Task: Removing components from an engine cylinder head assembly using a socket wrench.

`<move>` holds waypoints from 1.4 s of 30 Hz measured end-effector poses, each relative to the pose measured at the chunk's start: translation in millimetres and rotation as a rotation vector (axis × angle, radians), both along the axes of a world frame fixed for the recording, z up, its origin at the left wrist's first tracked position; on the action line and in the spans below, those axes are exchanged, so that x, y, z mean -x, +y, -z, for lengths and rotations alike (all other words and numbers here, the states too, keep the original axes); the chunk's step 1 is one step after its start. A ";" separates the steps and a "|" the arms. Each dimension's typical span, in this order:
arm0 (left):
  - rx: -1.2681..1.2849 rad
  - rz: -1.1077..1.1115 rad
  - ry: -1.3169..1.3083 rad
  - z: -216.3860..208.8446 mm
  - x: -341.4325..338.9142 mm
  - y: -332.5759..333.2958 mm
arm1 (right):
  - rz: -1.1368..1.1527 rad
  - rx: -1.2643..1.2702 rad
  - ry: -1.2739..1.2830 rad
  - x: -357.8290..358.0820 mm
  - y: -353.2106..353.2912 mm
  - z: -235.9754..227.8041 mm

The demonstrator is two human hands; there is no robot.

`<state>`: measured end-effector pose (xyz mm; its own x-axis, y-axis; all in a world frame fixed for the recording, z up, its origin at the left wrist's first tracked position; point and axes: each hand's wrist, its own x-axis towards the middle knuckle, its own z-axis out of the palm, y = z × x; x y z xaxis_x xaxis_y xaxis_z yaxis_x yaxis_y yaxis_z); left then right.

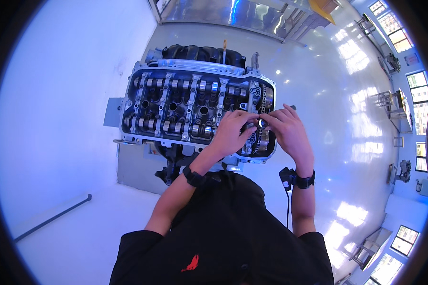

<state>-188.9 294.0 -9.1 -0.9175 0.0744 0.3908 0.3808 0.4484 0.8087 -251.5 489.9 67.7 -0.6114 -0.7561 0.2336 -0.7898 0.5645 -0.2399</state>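
An engine (180, 108) with its valve cover off lies before me, showing two rows of camshaft lobes (202, 130). At its right end runs a timing chain (263, 97). Both hands meet over that end. Thumb and fingers of my left hand (230, 132) close toward a small round part (261, 123) with a bright ring and dark centre. From the other side, the bent fingers of my right hand (291, 134) pinch at the same part. What the fingertips cover, including whether the part sits in the engine, is hidden.
A yellow-handled dipstick (225, 45) stands up behind the engine by the black intake manifold (199, 53). A metal-topped bench (223, 19) is at the far side. A white wall (66, 95) rises on the left; work stands (394, 105) line the far right.
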 end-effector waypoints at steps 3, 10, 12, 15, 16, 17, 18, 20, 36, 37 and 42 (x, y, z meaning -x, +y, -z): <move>0.005 0.000 -0.035 3.2 -2.1 5.3 | -0.004 0.051 -0.027 -6.2 1.1 3.0; -0.037 -0.113 -0.042 16.9 2.0 15.6 | 0.108 0.093 -0.015 -22.1 -6.8 5.6; -0.072 -0.158 -0.063 18.6 2.0 20.9 | 0.149 0.110 -0.004 -29.4 -10.4 11.9; -0.120 -0.219 -0.068 23.4 1.4 24.6 | 0.245 0.218 0.029 -43.8 -19.4 21.3; -0.131 -0.222 -0.082 22.3 0.1 24.9 | 0.247 0.203 0.064 -46.0 -19.5 25.1; -0.142 -0.226 -0.095 21.1 -0.9 24.9 | 0.249 0.187 0.099 -46.4 -18.5 26.2; -0.135 -0.231 -0.091 20.0 -1.6 24.5 | 0.243 0.144 0.026 -44.8 -14.5 24.0; -0.066 -0.196 -0.107 9.1 -3.0 22.3 | 0.104 0.178 0.087 -25.1 -4.7 20.2; -0.016 -0.142 0.054 9.9 1.1 21.9 | 0.080 0.114 0.072 -31.0 -4.3 13.8; -0.033 -0.130 0.061 9.4 1.7 19.7 | 0.091 0.098 0.082 -26.5 -4.5 9.8; -0.028 -0.072 0.017 22.6 0.5 13.8 | 0.043 -0.015 0.081 -26.2 -10.0 1.9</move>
